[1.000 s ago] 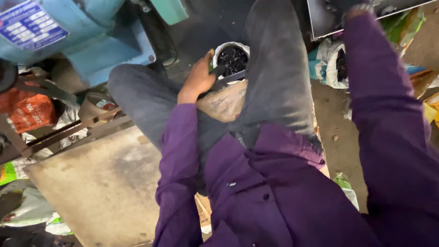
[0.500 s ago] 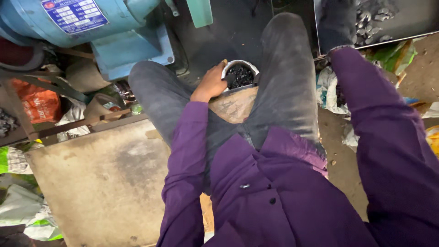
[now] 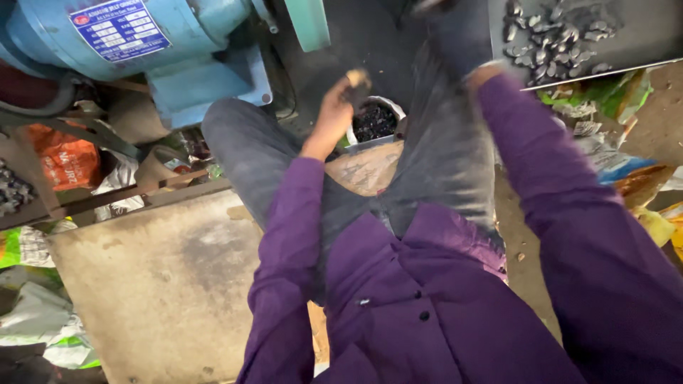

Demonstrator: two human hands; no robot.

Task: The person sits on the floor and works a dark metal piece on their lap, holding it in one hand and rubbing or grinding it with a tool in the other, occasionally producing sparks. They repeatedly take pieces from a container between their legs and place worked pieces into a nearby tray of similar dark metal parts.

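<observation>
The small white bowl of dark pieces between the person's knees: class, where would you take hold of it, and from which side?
Probably the bare white rim on the bowl's right, coming from above. The bowl stands upright and open, packed between both legs, and the left hand hovers over its left edge, so only the top rim is free.

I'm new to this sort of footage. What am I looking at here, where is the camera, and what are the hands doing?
The camera sits on a person's head and looks down, so you see their own purple shirt, grey trousers and two arms. They are seated. The left hand is raised above a small container of dark pieces between the knees, and pinches a small tan piece in its fingers. The right arm reaches up toward a metal tray with a scatter of dark pieces; that hand is blurred, so I cannot tell what it holds. Top left stands a blue motor-driven machine. A bare grey slab lies at the person's left, with bags and wrappers around.
</observation>
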